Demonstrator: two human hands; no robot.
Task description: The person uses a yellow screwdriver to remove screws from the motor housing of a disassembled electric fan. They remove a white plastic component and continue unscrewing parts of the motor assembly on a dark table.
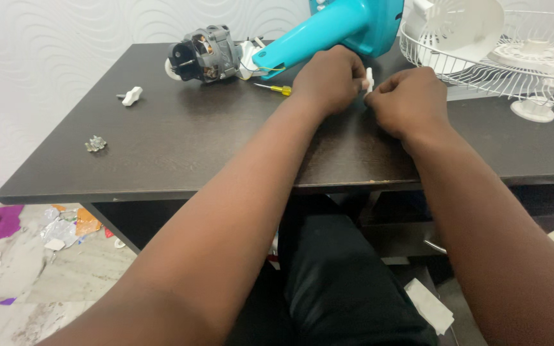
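My left hand (pixel 329 78) and my right hand (pixel 409 99) meet over the far middle of a dark brown table (pixel 181 147). Between their fingertips they pinch a small white plastic part (pixel 369 80). Most of that part is hidden by the fingers. Just left of my left hand lies a small yellow-handled screwdriver (pixel 277 89). Behind my hands stands a teal plastic fan housing (pixel 335 31), tilted, with thin wires running to a bare electric motor (pixel 205 55).
A white wire fan guard (pixel 514 64) with white fan parts fills the right back corner. A white knob (pixel 132 96) and a small metal toothed piece (pixel 95 144) lie at the left. Coloured foil scraps (pixel 27 230) litter the floor below left.
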